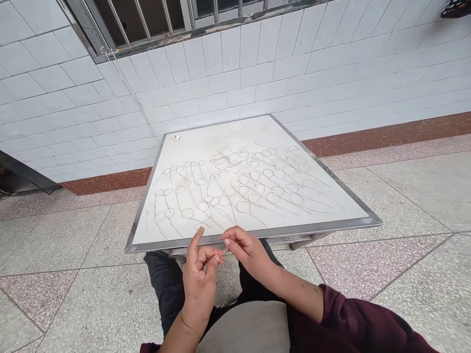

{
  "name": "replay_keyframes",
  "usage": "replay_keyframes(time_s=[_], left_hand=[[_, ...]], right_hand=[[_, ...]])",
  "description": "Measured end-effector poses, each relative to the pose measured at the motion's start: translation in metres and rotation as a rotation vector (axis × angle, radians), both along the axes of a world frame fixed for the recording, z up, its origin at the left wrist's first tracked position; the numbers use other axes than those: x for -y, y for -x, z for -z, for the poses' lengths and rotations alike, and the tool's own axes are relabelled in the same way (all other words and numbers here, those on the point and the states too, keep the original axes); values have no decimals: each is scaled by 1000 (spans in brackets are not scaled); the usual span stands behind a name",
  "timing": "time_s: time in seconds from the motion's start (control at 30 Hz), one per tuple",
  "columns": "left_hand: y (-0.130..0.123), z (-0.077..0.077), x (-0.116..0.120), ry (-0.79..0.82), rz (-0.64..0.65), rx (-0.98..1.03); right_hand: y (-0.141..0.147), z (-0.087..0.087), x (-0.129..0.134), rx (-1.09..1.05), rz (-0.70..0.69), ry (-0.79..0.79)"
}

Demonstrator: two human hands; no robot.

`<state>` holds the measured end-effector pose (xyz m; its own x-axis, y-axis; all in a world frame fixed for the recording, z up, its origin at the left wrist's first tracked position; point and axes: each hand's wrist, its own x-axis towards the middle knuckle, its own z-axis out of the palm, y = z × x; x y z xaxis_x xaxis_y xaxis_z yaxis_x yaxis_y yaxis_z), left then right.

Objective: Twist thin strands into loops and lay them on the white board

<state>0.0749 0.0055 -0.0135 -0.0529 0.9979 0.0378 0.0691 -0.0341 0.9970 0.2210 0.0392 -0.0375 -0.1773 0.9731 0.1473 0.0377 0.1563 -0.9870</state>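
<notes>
Many thin dark wire-like pieces, most with a round loop at one end, lie spread over a white board-like table top (206, 142) with a grey metal edge. My left hand (201, 264) is just off the table's near edge, thumb and index finger pinched, another finger raised with a brownish covering on its tip. Something small and reddish shows at that pinch. Close on its right, my right hand (250, 252) has thumb and index finger pressed together. What it holds is too small to make out. The two hands are slightly apart.
A small red and white object (177, 138) lies at the table's far left corner. Behind the table stands a white tiled wall (228, 73) with a barred window (154, 19). My knees are under the near edge, above a speckled tile floor (103, 304).
</notes>
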Motion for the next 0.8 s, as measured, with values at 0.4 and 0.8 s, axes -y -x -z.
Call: replay_keyframes(time_s=[0.4, 0.8], left_hand=[[0, 3, -2, 20, 62, -25], [3, 0, 1, 44, 91, 24]], right_hand=[[-5, 0, -8, 227, 13, -246], [-2, 0, -13, 251, -45, -353]])
